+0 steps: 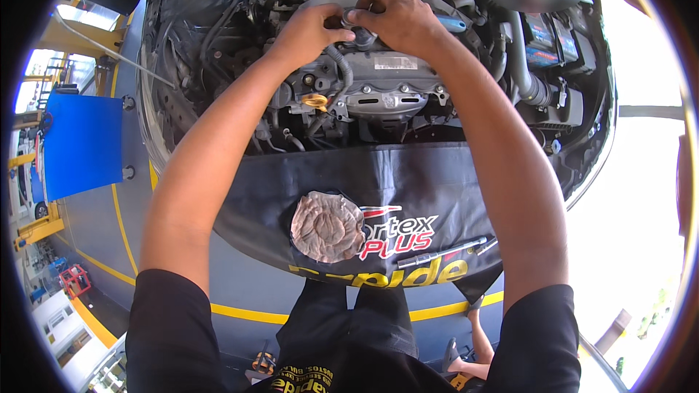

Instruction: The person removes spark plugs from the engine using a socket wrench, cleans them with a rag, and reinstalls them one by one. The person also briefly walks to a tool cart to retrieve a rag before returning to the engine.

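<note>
Over the top of the car engine (397, 87), my two hands meet at a small dark, rounded part (362, 38). My left hand (314, 28) curls its thumb and fingers together at the left side of this part. From the right, my right hand (397, 18) bends its fingers down around the same spot. My fingers cover much of what they grip, and its exact kind is unclear. A yellow dipstick handle (315, 102) and a ribbed black hose (341, 65) sit just nearer to me. Beyond my right wrist shows a blue tool handle (452, 24).
A black fender cover (262, 196) drapes over the car's front edge. On it lie a crumpled brownish cloth (328, 227) and a metal ratchet (443, 252). The battery (546, 40) stands at the right. Another person's leg (480, 338) shows at lower right, a blue panel (84, 144) at left.
</note>
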`<state>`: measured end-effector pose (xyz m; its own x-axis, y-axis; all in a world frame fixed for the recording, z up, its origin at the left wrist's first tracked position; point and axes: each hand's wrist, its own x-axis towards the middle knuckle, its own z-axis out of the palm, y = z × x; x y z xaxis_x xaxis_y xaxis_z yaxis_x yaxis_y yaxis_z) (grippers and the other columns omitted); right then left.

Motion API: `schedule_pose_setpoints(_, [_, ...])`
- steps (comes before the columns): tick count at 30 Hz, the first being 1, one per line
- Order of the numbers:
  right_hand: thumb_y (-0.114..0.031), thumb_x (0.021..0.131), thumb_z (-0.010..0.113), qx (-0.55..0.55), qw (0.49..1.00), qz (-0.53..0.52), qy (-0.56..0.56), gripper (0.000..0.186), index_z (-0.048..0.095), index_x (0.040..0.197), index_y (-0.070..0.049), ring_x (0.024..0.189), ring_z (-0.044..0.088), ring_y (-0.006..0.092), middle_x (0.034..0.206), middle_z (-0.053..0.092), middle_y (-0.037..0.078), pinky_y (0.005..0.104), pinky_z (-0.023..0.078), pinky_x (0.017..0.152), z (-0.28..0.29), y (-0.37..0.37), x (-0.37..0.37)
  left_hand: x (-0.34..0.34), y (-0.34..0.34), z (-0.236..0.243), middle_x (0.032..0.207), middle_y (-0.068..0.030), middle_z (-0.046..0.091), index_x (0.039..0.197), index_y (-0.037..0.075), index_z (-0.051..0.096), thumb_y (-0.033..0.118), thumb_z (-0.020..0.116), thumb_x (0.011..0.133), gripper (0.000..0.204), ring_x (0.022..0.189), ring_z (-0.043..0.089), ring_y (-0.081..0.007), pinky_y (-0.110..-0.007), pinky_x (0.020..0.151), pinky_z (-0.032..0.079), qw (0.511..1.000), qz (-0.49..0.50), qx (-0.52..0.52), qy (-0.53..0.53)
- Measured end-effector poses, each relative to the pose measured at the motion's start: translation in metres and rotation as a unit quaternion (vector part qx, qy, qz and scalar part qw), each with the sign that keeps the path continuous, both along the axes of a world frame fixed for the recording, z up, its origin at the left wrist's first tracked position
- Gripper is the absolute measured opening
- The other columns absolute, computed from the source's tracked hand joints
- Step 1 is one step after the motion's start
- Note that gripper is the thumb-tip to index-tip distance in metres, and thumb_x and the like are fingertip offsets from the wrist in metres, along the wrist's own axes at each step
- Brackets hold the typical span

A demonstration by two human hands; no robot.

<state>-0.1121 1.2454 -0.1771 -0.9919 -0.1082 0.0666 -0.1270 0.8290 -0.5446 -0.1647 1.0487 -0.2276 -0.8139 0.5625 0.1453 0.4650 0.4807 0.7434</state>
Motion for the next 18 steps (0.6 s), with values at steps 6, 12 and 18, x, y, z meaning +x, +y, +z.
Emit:
schedule_pose_setpoints(6, [-0.041,0.094,0.069,0.013,0.976,0.175,-0.128,0.036,0.064,0.101,-0.006,0.087,0.064,0.0189,0.092,0.071,0.008,0.0365,0.050,0.081,0.012,0.009,-0.041,0.004,-0.005,-0.002,0.101,-0.0165,0.074,0.116,0.001,0.069,0.022,0.080,0.083,0.040,0.095,0.071,-0.0241,-0.036,0.085,0.051,0.998,-0.004,-0.005,-0.055])
schedule_pose_setpoints(12, [-0.035,0.093,0.072,0.110,0.923,0.282,-0.236,0.031,0.062,0.102,-0.007,0.083,0.062,0.0196,0.085,0.068,0.008,0.0391,0.048,0.077,0.039,0.002,-0.076,0.005,-0.003,-0.011,0.091,-0.0181,0.073,0.109,0.000,0.069,0.023,0.082,0.082,0.038,0.084,0.071,-0.0268,-0.038,0.078,0.051,0.998,-0.017,0.045,-0.030])
schedule_pose_setpoints(18, [-0.048,0.100,0.058,0.148,0.957,0.142,-0.207,0.043,0.058,0.108,-0.007,0.087,0.068,0.0315,0.091,0.070,0.016,0.0454,0.050,0.079,0.030,-0.007,-0.047,0.006,-0.002,-0.016,0.093,-0.0201,0.070,0.102,0.000,0.068,0.024,0.078,0.084,0.032,0.091,0.067,-0.0397,-0.047,0.080,0.050,0.997,0.006,0.076,-0.006])
